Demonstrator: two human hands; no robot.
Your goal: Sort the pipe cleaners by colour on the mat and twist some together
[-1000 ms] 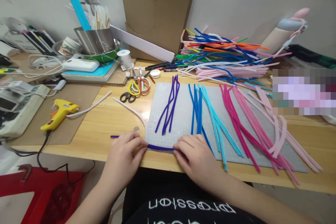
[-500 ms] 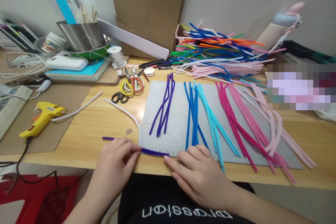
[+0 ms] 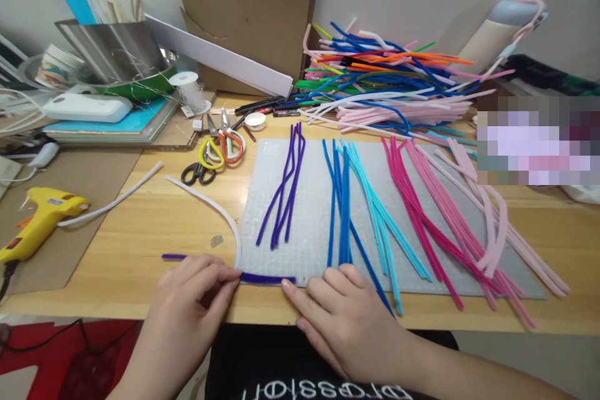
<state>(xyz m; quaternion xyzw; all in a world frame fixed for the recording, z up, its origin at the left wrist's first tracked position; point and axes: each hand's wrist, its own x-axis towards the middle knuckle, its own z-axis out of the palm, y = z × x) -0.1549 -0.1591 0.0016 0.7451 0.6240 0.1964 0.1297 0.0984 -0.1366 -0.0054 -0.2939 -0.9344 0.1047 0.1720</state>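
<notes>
The left hand [image 3: 192, 306] is closed in a pinch, thumb and forefinger gripping a purple pipe cleaner [image 3: 267, 279] that lies along the near edge of a grey mat [image 3: 312, 206], at its left corner. A short purple end shows beyond the left side of that hand (whether it is the same piece, the fingers hide). The right hand [image 3: 347, 312] grips nothing visible: its forefinger reaches left to the right end of the purple pipe cleaner, touching it or just beside it, while the other fingers curl loosely.

On the mat, from left to right, lie a loose purple bunch [image 3: 289, 225], blue pipe cleaners [image 3: 345, 219] with some near ends running behind the right hand's knuckles, then a light blue bunch [image 3: 372, 200], a dark pink bunch [image 3: 412, 206] and paler pink ones that stick out past the mat's near edge. A curved white strip [image 3: 202, 198] runs over the table [image 3: 140, 231] to just beside the left fingertips. Farther off on the left are scissors [image 3: 232, 145] and, at the far left, a yellow glue gun [image 3: 44, 209]. A mixed heap of pipe cleaners [image 3: 389, 87] lies beyond the mat.
</notes>
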